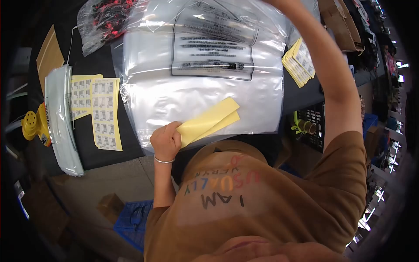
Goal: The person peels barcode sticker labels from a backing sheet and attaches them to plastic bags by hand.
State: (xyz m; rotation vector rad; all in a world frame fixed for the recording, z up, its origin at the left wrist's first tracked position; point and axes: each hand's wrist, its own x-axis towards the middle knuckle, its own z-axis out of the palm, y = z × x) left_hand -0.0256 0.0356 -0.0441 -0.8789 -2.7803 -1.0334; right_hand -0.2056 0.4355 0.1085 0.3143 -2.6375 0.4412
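Observation:
My left hand, with a bracelet at the wrist, is closed round the lower end of folded yellow sheets. These sheets lie over the near part of a wide stack of clear plastic bags with black printed text. My right forearm reaches up past the right side of the stack, and the hand is beyond the top edge of the frame. Yellow-edged label sheets lie left of the bags. Another pile of label sheets lies to their right.
A bundle of folded plastic bags and a yellow tool are at the left. A bag of red and black items lies top left. Cardboard stands top right, a black crate at the right, a blue crate below.

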